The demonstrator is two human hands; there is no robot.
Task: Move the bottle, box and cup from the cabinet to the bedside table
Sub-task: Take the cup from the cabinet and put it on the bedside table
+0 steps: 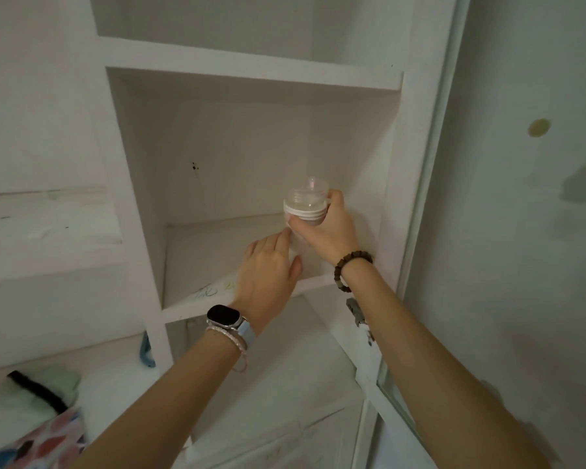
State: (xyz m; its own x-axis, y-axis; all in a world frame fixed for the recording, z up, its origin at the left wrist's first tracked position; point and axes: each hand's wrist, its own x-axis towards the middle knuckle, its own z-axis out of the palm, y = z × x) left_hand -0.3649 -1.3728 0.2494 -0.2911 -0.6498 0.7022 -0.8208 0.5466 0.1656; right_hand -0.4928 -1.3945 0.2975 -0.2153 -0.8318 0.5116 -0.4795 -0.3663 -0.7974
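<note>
A clear baby bottle [306, 202] with a white collar and a teat on top is inside the middle compartment of the white cabinet [251, 77], near its right wall. My right hand [322, 228] is wrapped around the bottle's body just under the collar, hiding most of it. My left hand [269, 272] reaches into the same compartment beside it, fingers stretched toward the bottle's lower part; whether it touches is unclear. No box or cup shows in view.
The shelf board [197, 262] has scribbles near its front edge. Below left, a lower surface holds a pale green cloth [48, 384] and a colourful patterned bag [44, 441]. A stained wall [521, 231] and a door frame stand on the right.
</note>
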